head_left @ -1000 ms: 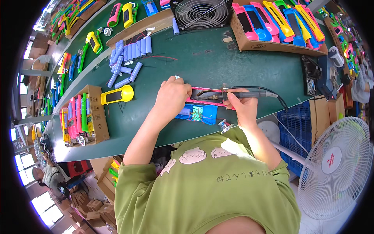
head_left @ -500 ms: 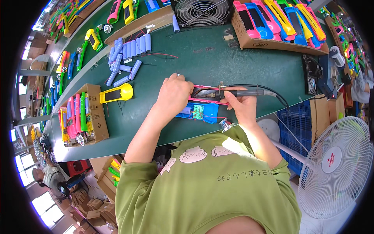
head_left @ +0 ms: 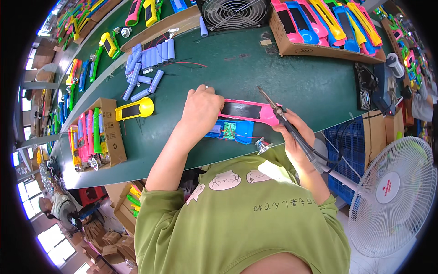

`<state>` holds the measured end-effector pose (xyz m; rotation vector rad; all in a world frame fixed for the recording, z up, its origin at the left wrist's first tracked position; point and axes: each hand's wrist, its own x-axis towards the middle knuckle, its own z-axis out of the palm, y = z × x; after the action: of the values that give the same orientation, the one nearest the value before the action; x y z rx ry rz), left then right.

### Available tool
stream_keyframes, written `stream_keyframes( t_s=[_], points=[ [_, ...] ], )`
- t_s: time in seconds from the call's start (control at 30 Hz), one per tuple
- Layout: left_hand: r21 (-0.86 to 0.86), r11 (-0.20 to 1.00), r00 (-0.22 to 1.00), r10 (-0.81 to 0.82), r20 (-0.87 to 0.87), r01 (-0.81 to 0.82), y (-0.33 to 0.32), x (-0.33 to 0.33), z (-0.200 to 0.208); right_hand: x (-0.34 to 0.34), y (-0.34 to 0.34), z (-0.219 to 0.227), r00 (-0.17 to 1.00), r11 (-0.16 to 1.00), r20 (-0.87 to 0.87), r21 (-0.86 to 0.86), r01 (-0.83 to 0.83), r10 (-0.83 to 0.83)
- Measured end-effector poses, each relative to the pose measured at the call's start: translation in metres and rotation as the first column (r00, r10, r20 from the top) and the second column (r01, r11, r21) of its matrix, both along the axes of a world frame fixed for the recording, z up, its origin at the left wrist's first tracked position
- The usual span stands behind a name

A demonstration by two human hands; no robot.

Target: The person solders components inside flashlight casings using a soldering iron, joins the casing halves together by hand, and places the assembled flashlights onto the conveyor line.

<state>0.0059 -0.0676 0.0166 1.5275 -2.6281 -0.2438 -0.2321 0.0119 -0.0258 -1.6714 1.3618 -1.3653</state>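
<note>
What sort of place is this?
Probably an electronics assembly workshop: a soldering iron in the right hand, purple cylindrical cells on the green bench, and a cardboard box of colourful casings.

You have wide room on the green table (head_left: 315,82) past your hands, up to the black fan (head_left: 235,13) and the cardboard box (head_left: 315,51). The soldering iron (head_left: 288,124) in your right hand (head_left: 305,128) blocks the pink shell (head_left: 242,109) at its right end; your left hand (head_left: 203,107) blocks the other. Purple batteries (head_left: 157,54) and a yellow shell (head_left: 146,107) crowd your left.
</note>
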Motion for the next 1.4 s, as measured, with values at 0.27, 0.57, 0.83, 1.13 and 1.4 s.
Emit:
stream_keyframes(
  t_s=[0.27,0.57,0.83,1.13,1.4],
  points=[
    [-0.005,1.0,0.997,-0.002,0.076,0.002,-0.001,-0.003,0.007,-0.001,-0.009,0.001,0.957,0.994,-0.28,-0.056,-0.09,0.071],
    [0.013,0.908,0.871,-0.397,-0.291,0.418,0.028,-0.01,0.044,-0.005,-0.012,-0.005,0.97,0.996,-0.227,0.006,-0.093,0.092],
    [0.093,0.911,0.844,-0.33,-0.424,0.403,0.027,-0.002,0.007,-0.002,-0.014,-0.001,0.979,0.992,-0.161,0.011,-0.127,0.127],
    [0.198,0.874,0.849,-0.339,-0.405,0.444,0.023,-0.003,0.016,0.0,-0.02,-0.007,0.978,0.987,-0.154,-0.046,-0.152,0.144],
    [0.248,0.856,0.854,-0.338,-0.395,0.453,0.022,-0.004,0.019,0.0,-0.02,-0.005,0.98,0.986,-0.134,-0.06,-0.157,0.148]
  ],
)
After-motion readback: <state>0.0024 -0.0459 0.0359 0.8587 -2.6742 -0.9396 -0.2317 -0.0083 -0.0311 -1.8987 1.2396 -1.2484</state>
